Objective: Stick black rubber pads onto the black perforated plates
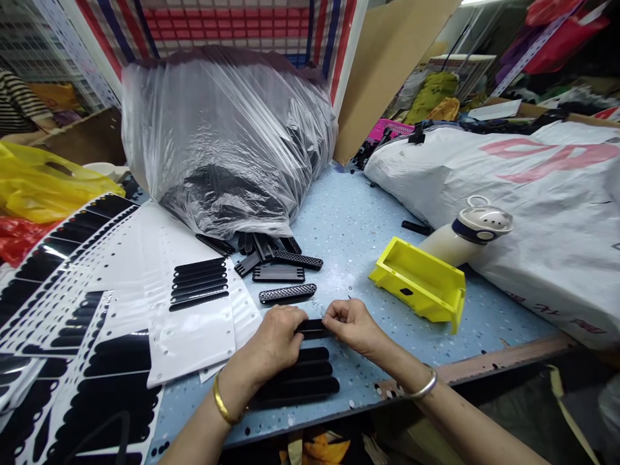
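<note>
A narrow black plastic piece lies on the blue table between my hands. My left hand is closed on its left end, thumb along the near edge. With fingertips pinched together, my right hand grips the right end; whether a thin sticker is also between those fingers is hidden. Several similar black strips lie side by side just below, partly covered by my left hand. Beyond my hands rests a black piece with a lattice-patterned face. To the left, a white sheet carries a row of black rounded stickers.
A plastic bag of black parts stands at the back, with loose black pieces at its mouth. At right are a yellow bin, a bottle and a big white sack. More sticker sheets cover the left side.
</note>
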`<state>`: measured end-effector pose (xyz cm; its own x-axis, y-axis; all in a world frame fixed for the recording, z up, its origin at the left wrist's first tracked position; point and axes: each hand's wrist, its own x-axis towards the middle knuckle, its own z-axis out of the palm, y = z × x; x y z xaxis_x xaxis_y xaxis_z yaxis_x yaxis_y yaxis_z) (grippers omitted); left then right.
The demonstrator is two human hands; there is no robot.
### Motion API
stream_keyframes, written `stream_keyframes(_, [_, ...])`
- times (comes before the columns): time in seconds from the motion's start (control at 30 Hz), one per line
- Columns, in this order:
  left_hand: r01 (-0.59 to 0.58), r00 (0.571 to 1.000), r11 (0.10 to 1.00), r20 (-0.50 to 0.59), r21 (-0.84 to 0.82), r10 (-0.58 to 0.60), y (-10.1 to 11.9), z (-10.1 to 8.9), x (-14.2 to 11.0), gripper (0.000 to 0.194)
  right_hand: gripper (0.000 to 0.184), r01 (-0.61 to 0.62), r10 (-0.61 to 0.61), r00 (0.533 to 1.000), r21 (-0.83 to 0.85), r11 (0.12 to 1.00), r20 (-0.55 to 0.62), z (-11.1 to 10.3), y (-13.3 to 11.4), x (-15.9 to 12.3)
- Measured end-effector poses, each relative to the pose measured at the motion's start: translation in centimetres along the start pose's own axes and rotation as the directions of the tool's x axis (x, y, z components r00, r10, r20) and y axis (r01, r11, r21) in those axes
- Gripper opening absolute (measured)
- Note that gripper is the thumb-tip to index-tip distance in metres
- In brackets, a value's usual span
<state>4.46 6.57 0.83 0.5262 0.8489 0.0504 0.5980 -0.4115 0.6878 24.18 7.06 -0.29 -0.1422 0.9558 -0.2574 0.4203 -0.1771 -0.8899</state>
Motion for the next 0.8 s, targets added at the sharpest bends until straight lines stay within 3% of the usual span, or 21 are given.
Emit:
stream_keyframes(0.1, [0.018,0.999,1.000,-0.050,0.004,-0.018,-1.1,-0.2,-1.1,0.015,0.013,-0.016,0.016,1.000,0.036,0.999,-0.003,0.1,0.0,0.0])
stream_keyframes(0.3, [0.009,0.990,0.988,-0.137,-0.153,-0.030,-2.2,0.3,-1.6,0.019,0.017,-0.031,0.030,1.000,0.096,0.995,0.004,0.1,-1.1,-0.8])
stream_keyframes(0.63, [-0.039,0.989,0.988,-0.146,-0.148,0.018,-2.3,0.4,-1.6,0.019,0.020,-0.067,0.061,0.998,0.296,0.953,0.032,0.1,-3.0,-1.7])
stream_keyframes(0.8, [-0.050,0.988,0.990,-0.149,-0.132,0.030,-2.3,0.5,-1.6,0.019,0.019,-0.064,0.054,0.998,0.316,0.946,0.041,0.3,-3.3,-1.9])
